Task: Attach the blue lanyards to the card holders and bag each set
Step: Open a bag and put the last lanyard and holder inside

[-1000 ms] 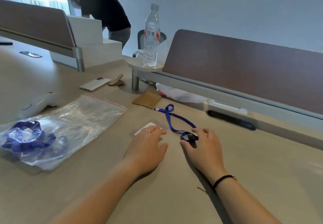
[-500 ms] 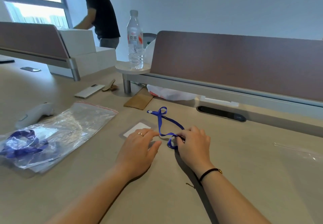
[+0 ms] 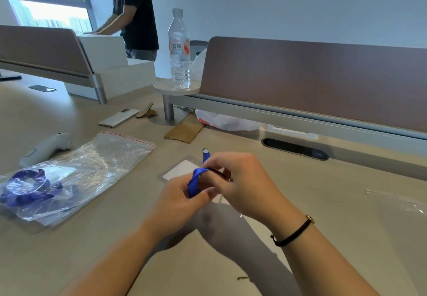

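We held the flat blue fabric lanyard point(image 3: 193, 183) between both hands above the beige desk point(image 3: 335, 203). Our left hand point(image 3: 178, 205) pinched a folded loop of the strap between its thumb and curled fingers, and our right hand point(image 3: 245, 184), with a thin black cord bracelet point(image 3: 292, 234) at the wrist, had its fingers curled round the dark end of the same strap. A short blue tail tipped with a small round metal snap point(image 3: 205, 150) stuck up just behind our right fingers. The clear plastic card holder with its white paper insert point(image 3: 179, 169) lay flat on the desk just beyond our hands, partly hidden by them; we could not tell whether the lanyard touched it.

To the left lay a crumpled clear zip bag with a red seal line point(image 3: 92, 161), and bundled blue lanyards point(image 3: 27, 187) showed through the plastic at its near end. A white handheld device point(image 3: 46, 147) rested beside the bag, and a white phone point(image 3: 119, 117) and a brown piece of cardboard point(image 3: 183, 131) lay farther back. A clear water bottle point(image 3: 179, 50) stood upright on a small round shelf by the brown desk divider point(image 3: 312, 80). Another clear bag point(image 3: 402, 201) lay at the right edge. A person in a dark shirt point(image 3: 136, 13) stood behind the far divider.
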Action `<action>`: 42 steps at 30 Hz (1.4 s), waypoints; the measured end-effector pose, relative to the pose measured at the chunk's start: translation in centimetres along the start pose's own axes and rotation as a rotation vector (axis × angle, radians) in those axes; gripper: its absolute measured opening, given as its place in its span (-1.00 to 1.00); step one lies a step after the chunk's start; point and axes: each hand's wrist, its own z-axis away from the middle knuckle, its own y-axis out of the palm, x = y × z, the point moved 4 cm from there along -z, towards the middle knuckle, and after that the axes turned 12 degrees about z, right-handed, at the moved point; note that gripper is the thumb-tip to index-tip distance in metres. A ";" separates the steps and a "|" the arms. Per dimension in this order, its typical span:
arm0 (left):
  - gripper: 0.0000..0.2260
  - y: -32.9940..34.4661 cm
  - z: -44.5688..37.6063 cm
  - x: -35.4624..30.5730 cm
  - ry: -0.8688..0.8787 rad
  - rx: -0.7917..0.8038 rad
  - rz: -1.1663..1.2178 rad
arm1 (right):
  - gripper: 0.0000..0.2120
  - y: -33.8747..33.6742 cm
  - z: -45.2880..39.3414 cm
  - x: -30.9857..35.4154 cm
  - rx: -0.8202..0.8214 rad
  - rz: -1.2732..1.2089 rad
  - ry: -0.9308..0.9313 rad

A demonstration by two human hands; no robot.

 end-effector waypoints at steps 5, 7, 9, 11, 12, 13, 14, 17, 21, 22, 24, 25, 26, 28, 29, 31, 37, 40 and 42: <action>-0.87 -0.3 -0.1 0.8 -0.106 0.014 0.101 | -0.90 -0.6 -0.3 -2.7 -0.085 -0.427 0.264; -0.85 -0.9 0.0 0.7 -0.127 -0.026 0.152 | -0.89 -1.0 -0.3 -3.8 -0.018 -0.528 0.328; -0.83 -1.1 0.1 0.5 -0.157 -0.014 0.165 | -0.88 -1.2 0.0 -4.6 0.116 -0.567 0.326; -0.75 -1.1 0.4 0.1 -0.178 0.035 0.216 | -0.83 -1.4 0.4 -5.1 0.208 -0.586 0.304; -0.72 -1.1 0.4 0.0 -0.191 0.034 0.288 | -0.81 -1.5 0.5 -5.5 0.205 -0.610 0.305; -0.70 -1.3 0.4 -0.1 -0.201 0.008 0.366 | -0.79 -1.9 0.5 -5.9 0.177 -0.645 0.320; -0.69 -1.6 0.3 -0.1 -0.205 -0.029 0.423 | -0.77 -2.2 0.6 -6.5 0.147 -0.672 0.341; -0.70 -2.4 0.1 -0.8 -0.186 -0.102 0.449 | -0.76 -2.5 1.0 -7.7 0.208 -0.542 0.360; -0.67 -2.8 -0.2 -2.6 -0.063 -0.145 0.080 | -0.82 0.1 1.4 -8.1 0.510 -0.139 0.365; -0.69 -2.8 -0.4 -3.5 -0.022 -0.136 -0.074 | -0.82 0.7 1.4 -8.0 0.553 -0.095 0.361; -0.73 -2.7 -1.0 -5.4 0.032 -0.099 -0.254 | -0.81 1.4 1.4 -7.5 0.590 -0.122 0.367; -0.73 -2.5 -1.3 -6.4 0.051 -0.074 -0.310 | -0.80 1.6 1.3 -7.3 0.590 -0.155 0.367; -0.73 -2.3 -1.6 -7.3 0.062 -0.050 -0.350 | -0.78 1.8 1.2 -7.1 0.579 -0.185 0.361; -0.71 -1.5 -2.3 -8.8 0.074 -0.005 -0.383 | -0.74 2.2 1.0 -6.4 0.542 -0.271 0.343; -0.71 -1.1 -2.7 -9.6 0.084 0.013 -0.405 | -0.72 2.5 1.0 -6.0 0.531 -0.337 0.337; -0.72 -0.4 -3.4 -11.3 0.107 0.037 -0.469 | -0.68 2.9 1.1 -5.2 0.535 -0.474 0.334; -0.82 2.1 -4.1 -15.8 0.083 0.073 -0.387 | -0.71 3.2 2.0 -3.8 0.512 -0.879 0.371; -0.84 2.7 -3.7 -17.0 0.019 0.081 -0.156 | -0.57 3.3 2.8 -1.9 0.531 -1.127 0.367; -0.86 2.6 -3.6 -17.5 0.004 0.049 -0.073 | -0.34 3.4 3.8 -0.9 0.607 -1.167 0.337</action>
